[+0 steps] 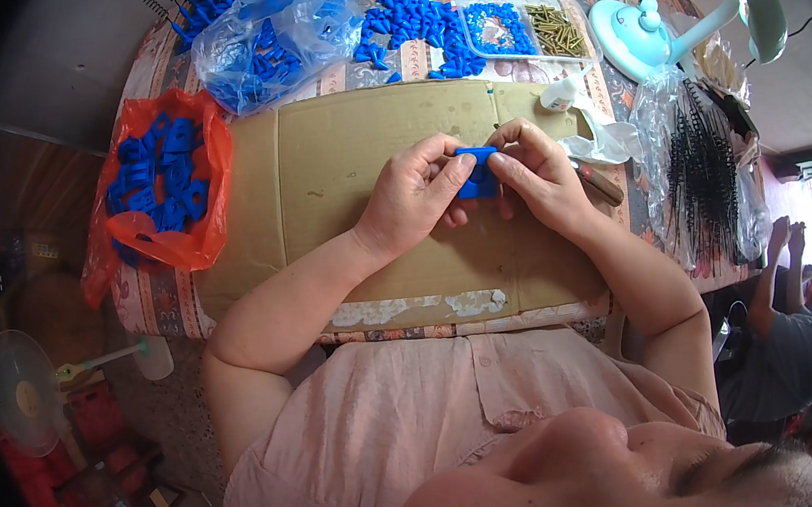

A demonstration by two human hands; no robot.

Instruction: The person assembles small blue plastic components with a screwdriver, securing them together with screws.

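A small blue plastic part (pixel 479 174) is held up between both hands, over the middle of a cardboard sheet (pixel 353 139). My left hand (pixel 415 184) grips its left side, thumb on the face turned toward me. On the other side my right hand (pixel 539 170) pinches the part's upper right edge, its thumb also on the face. The fingertips behind the part are partly hidden. Just right of my right hand lie a tool with a brown handle (pixel 601 185) and a crumpled white wrapper (pixel 610 140).
An orange bag (pixel 215 155) of blue parts stands at the left. Along the back are a clear bag (pixel 319 13), loose blue pieces (pixel 414 17) and a divided box (pixel 524 58) with brass-coloured pins. A white bottle (pixel 560 94), a lamp (pixel 629 33) and black coils (pixel 702 170) are at the right.
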